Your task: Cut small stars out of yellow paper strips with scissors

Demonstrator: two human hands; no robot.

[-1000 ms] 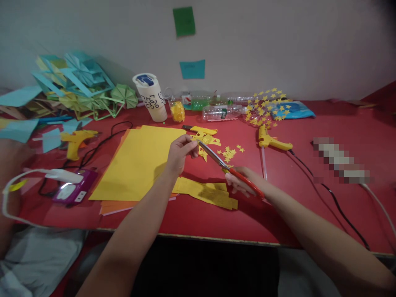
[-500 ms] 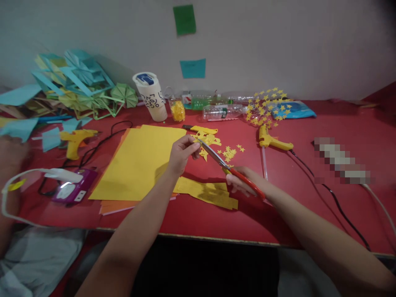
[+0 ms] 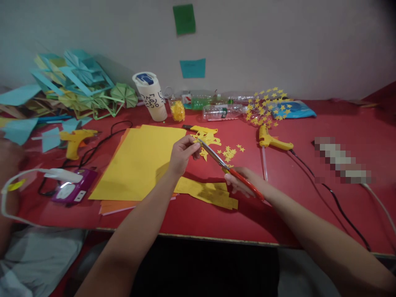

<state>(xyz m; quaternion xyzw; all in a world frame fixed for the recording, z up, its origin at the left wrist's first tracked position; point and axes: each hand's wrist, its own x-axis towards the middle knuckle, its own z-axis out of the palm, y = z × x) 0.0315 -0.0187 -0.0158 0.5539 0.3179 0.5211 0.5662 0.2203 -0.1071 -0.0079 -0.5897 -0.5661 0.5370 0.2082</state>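
Note:
My left hand (image 3: 182,156) is closed in a pinch over the yellow paper, holding a small yellow paper piece (image 3: 196,140) mostly hidden by the fingertips. In my right hand (image 3: 240,186) are red-handled scissors (image 3: 213,155), their blades pointing up and left with the tips at my left fingertips. The blades look nearly closed. Under and beyond the hands lie yellow paper scraps (image 3: 213,139) and a small heap of cut yellow stars (image 3: 229,154). Yellow paper strips (image 3: 213,194) lie nearer me, beside a stack of yellow sheets (image 3: 136,161) with orange sheets beneath.
A yellow cutter (image 3: 206,130) lies behind the scraps. Glue guns (image 3: 275,143) (image 3: 74,142) with cords rest on both sides. A tumbler (image 3: 151,99), plastic bottles (image 3: 222,111) and folded paper shapes (image 3: 83,78) line the wall. Another person's arm (image 3: 9,165) is beside a purple power socket (image 3: 74,187).
My hands and the scissors hold almost the same position. At the left edge, the other person's blurred hand has shifted slightly.

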